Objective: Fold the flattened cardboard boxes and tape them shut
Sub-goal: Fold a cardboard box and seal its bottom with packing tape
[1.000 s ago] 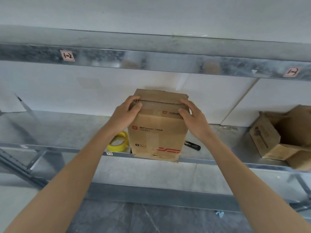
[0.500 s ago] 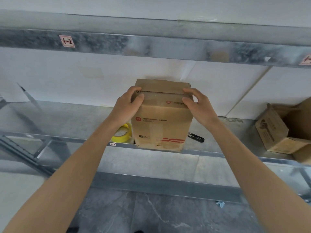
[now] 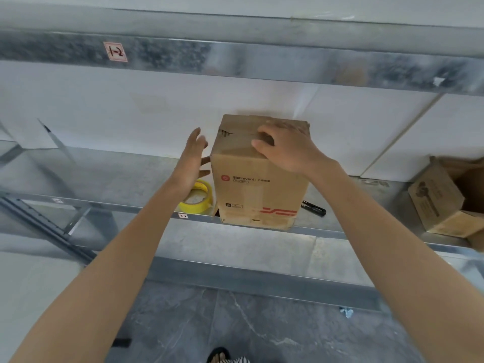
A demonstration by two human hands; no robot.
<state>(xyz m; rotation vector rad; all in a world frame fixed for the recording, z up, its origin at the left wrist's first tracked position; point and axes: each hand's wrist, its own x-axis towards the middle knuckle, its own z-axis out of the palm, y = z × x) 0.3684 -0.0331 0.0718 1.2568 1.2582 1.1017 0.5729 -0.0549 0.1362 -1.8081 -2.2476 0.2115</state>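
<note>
The cardboard box (image 3: 259,184) is stood upright at the near edge of the metal shelf (image 3: 104,176), between a yellow tape roll (image 3: 201,205) on its left and a black tool (image 3: 314,208) on its right. Its top near edge is gripped by the bent fingers and thumb of the right hand (image 3: 288,150). The left hand (image 3: 191,158) is held spread, fingers straight, just beside the box's left side.

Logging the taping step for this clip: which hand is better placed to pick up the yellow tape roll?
Left. The left hand is free and open, right by the yellow tape roll. The right hand holds the top of the brown cardboard box, on the far side from the roll.
</note>
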